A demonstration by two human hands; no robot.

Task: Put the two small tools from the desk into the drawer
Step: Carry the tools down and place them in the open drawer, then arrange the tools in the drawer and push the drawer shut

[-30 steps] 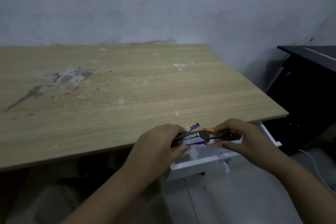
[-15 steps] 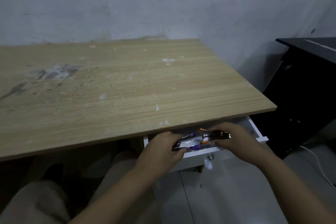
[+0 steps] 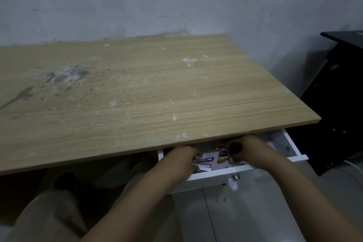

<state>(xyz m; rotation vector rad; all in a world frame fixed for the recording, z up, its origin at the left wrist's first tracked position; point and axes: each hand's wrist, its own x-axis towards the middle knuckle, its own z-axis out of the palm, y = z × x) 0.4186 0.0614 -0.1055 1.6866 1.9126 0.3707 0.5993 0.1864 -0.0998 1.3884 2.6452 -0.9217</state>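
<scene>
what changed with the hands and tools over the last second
Both hands, left hand and right hand, carried the tools down from above the desk edge into the open drawer. Whether they have let go is unclear. The desk stayed as it was.

Both your arms reached forward.
Your left hand (image 3: 181,160) and right hand (image 3: 249,149) curled, fingers bent, knuckles up, near each other.
</scene>
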